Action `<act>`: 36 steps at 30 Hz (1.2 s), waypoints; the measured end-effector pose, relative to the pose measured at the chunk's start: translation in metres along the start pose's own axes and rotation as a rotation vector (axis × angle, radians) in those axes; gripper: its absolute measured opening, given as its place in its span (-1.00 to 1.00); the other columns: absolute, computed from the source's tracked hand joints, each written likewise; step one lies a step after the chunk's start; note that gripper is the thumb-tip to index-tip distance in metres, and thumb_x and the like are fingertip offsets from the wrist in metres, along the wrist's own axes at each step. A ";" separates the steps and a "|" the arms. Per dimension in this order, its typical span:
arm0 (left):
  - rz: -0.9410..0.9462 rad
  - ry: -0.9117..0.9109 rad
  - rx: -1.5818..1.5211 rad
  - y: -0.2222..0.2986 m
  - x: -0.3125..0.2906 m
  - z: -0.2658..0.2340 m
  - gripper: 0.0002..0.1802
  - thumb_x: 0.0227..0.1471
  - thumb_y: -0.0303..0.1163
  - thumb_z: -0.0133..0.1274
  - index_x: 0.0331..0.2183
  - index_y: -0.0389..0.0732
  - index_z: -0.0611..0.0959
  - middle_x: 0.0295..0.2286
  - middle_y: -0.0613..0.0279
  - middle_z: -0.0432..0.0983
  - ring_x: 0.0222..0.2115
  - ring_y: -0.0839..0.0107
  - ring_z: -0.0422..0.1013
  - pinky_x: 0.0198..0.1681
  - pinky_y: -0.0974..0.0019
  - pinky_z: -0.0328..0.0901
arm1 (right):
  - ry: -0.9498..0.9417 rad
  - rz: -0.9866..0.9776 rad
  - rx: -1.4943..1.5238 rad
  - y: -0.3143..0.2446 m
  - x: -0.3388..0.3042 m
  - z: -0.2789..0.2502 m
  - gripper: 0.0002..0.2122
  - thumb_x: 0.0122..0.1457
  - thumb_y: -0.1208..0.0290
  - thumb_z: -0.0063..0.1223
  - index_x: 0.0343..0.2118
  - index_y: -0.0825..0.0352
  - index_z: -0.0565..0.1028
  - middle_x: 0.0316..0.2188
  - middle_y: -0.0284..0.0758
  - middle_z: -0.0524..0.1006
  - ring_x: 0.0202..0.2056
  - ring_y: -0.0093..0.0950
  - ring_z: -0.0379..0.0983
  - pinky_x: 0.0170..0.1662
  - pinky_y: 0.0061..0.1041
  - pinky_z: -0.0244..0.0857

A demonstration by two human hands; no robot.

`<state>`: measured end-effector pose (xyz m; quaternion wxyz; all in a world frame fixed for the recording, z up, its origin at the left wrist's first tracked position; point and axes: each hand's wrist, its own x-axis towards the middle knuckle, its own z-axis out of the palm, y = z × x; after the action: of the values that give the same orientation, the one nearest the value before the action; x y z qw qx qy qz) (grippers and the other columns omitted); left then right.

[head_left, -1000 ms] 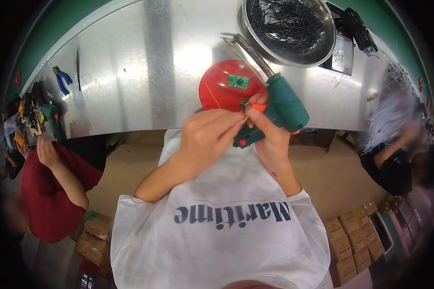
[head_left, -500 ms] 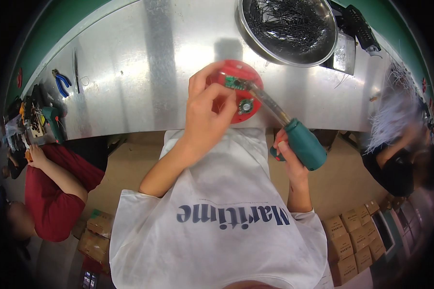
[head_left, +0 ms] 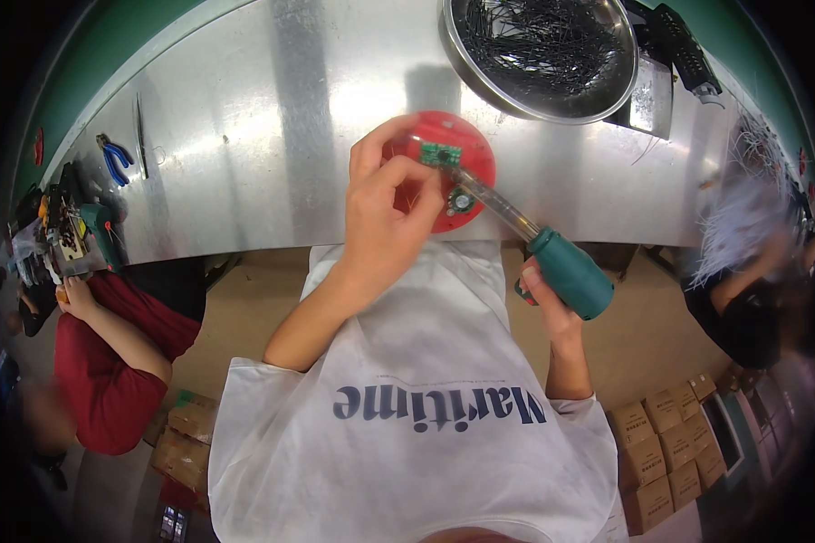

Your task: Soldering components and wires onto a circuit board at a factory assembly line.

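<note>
My left hand [head_left: 388, 204] is closed at the left side of a red round housing [head_left: 481, 161], holding it near the table's front edge. Thumb and forefinger are pinched close to the small green circuit board [head_left: 440, 155] inside it. Fine wire seems to show by the fingers, but what they pinch is hidden. A round dark part with a pale centre [head_left: 461, 201] sits lower in the housing. My right hand [head_left: 549, 297] grips a green pistol-shaped soldering gun [head_left: 570, 273]. Its long barrel slants up and left, with the tip at the board's lower edge.
A metal bowl of black wires [head_left: 552, 56] stands at the far right, beside a black glue gun [head_left: 684, 54]. Blue pliers [head_left: 115, 159] and tweezers [head_left: 139, 136] lie left. Co-workers sit either side, one in a red sleeve [head_left: 118, 389]. White wires [head_left: 738, 222] lie right.
The soldering gun's tip has shifted slightly left and down along the circuit board. The housing has tilted a little, showing the board more squarely. My left hand has hardly moved.
</note>
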<state>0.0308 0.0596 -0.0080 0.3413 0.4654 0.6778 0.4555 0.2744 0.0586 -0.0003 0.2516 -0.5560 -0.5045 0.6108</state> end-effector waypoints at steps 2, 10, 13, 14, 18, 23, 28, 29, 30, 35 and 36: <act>-0.019 0.005 -0.018 0.000 0.000 0.000 -0.95 -0.08 -0.60 0.11 -0.45 -0.29 0.57 0.03 0.03 0.31 -0.01 0.23 0.31 0.04 0.25 0.21 | 0.012 -0.028 -0.014 0.000 0.001 0.000 -0.82 -0.18 0.65 0.18 -0.43 0.45 0.50 -0.52 -0.31 0.42 -0.54 -0.51 0.29 -0.44 -0.58 0.18; -0.002 0.007 0.033 0.000 0.001 0.001 -0.96 -0.08 -0.59 0.11 -0.47 -0.30 0.57 0.02 0.04 0.32 -0.03 0.24 0.32 0.03 0.25 0.23 | 0.052 -0.040 0.003 -0.009 0.004 0.007 -0.83 -0.19 0.66 0.16 -0.45 0.44 0.50 -0.54 -0.30 0.42 -0.57 -0.50 0.29 -0.47 -0.56 0.16; -0.023 0.016 0.000 0.002 0.000 0.002 -0.96 -0.08 -0.59 0.11 -0.47 -0.30 0.57 0.02 0.04 0.32 -0.04 0.24 0.32 0.02 0.26 0.23 | 0.037 -0.079 -0.093 -0.008 0.004 0.006 -0.82 -0.20 0.67 0.17 -0.45 0.43 0.51 -0.55 -0.30 0.42 -0.58 -0.49 0.29 -0.48 -0.55 0.16; -0.023 0.015 0.001 0.001 0.000 0.002 -0.96 -0.08 -0.59 0.11 -0.47 -0.30 0.57 0.02 0.04 0.32 -0.04 0.24 0.32 0.02 0.26 0.23 | 0.036 -0.111 -0.139 -0.008 0.004 0.006 -0.82 -0.21 0.67 0.18 -0.45 0.43 0.51 -0.56 -0.30 0.42 -0.59 -0.48 0.29 -0.49 -0.55 0.16; -0.019 0.010 0.024 0.001 0.001 0.001 -0.96 -0.08 -0.59 0.11 -0.47 -0.30 0.57 0.02 0.05 0.32 -0.04 0.24 0.32 0.02 0.25 0.23 | -0.016 -0.187 -0.165 -0.007 0.007 0.003 -0.81 -0.21 0.66 0.20 -0.44 0.43 0.53 -0.55 -0.30 0.45 -0.58 -0.51 0.31 -0.48 -0.56 0.18; -0.002 0.009 0.043 -0.001 0.002 0.001 -0.96 -0.09 -0.60 0.11 -0.48 -0.31 0.57 0.01 0.06 0.32 -0.04 0.23 0.31 0.03 0.25 0.22 | -0.037 0.003 0.172 -0.017 0.005 -0.002 -0.77 0.00 0.54 0.00 -0.26 0.51 0.43 -0.43 -0.19 0.45 -0.54 -0.50 0.36 -0.39 -0.53 0.28; 0.052 0.051 0.095 -0.002 0.004 0.002 -0.95 -0.16 -0.61 0.12 -0.54 -0.29 0.56 -0.04 0.08 0.38 -0.11 0.20 0.31 -0.19 0.30 0.33 | 0.003 -0.047 0.311 -0.007 0.014 -0.003 -0.77 0.01 0.51 -0.03 -0.26 0.50 0.42 -0.31 -0.11 0.43 -0.53 -0.45 0.35 -0.38 -0.50 0.24; 0.052 0.050 0.096 -0.001 0.005 0.003 -0.95 -0.16 -0.61 0.12 -0.54 -0.29 0.56 -0.04 0.08 0.38 -0.11 0.20 0.31 -0.19 0.30 0.33 | 0.006 -0.074 0.336 -0.004 0.017 -0.004 -0.78 0.01 0.51 -0.03 -0.27 0.50 0.41 -0.30 -0.09 0.42 -0.53 -0.45 0.35 -0.40 -0.51 0.23; 0.017 0.050 0.060 0.002 0.004 0.003 -0.95 -0.17 -0.61 0.12 -0.54 -0.30 0.56 -0.04 0.08 0.38 -0.12 0.19 0.31 -0.17 0.29 0.32 | -0.001 -0.080 0.349 -0.001 0.019 -0.005 -0.79 0.01 0.51 -0.02 -0.28 0.48 0.42 -0.30 -0.11 0.42 -0.53 -0.45 0.35 -0.40 -0.50 0.23; 0.027 0.053 0.080 0.001 0.005 0.002 -0.94 -0.18 -0.62 0.12 -0.55 -0.30 0.56 -0.05 0.08 0.38 -0.12 0.19 0.31 -0.15 0.27 0.32 | 0.027 -0.093 0.373 0.003 0.027 -0.005 -0.77 0.00 0.50 -0.01 -0.25 0.47 0.41 -0.29 -0.10 0.41 -0.54 -0.45 0.35 -0.41 -0.51 0.24; 0.005 0.045 0.065 0.003 0.006 0.002 -0.94 -0.19 -0.62 0.12 -0.55 -0.30 0.56 -0.05 0.08 0.37 -0.12 0.19 0.31 -0.13 0.26 0.31 | 0.031 -0.099 0.388 0.005 0.028 -0.005 -0.74 0.00 0.48 0.00 -0.24 0.47 0.41 -0.29 -0.10 0.41 -0.54 -0.45 0.34 -0.42 -0.51 0.24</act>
<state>0.0317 0.0659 -0.0061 0.3095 0.4678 0.6986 0.4442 0.2730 0.0830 -0.0158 0.3914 -0.4809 -0.4004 0.6747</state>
